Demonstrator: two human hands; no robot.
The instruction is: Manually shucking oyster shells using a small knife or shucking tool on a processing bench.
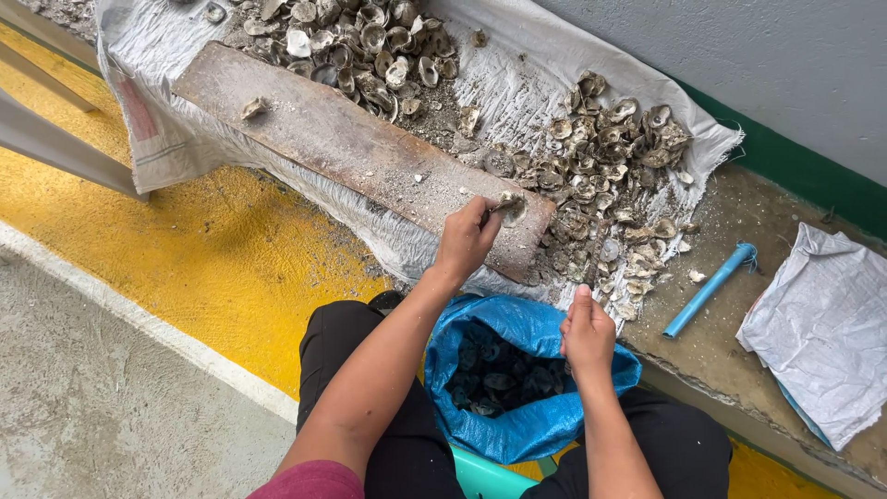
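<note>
My left hand (pixel 466 238) grips an oyster shell (pixel 511 207) and presses it on the near end of a worn wooden board (pixel 351 148). My right hand (pixel 586 331) is closed in a fist over the rim of a blue sack (pixel 536 425) between my knees; what it holds is hidden. The sack contains several dark shells (pixel 494 374). Piles of empty grey shells (pixel 610 166) lie on a white woven sheet (pixel 517 83) behind the board.
A second shell heap (pixel 370 46) lies at the top. A blue plastic pipe (pixel 707 288) and a folded white bag (pixel 822 328) rest on the concrete at right. Yellow painted floor (pixel 212 259) is on the left, and a grey wall (pixel 739 46) stands behind.
</note>
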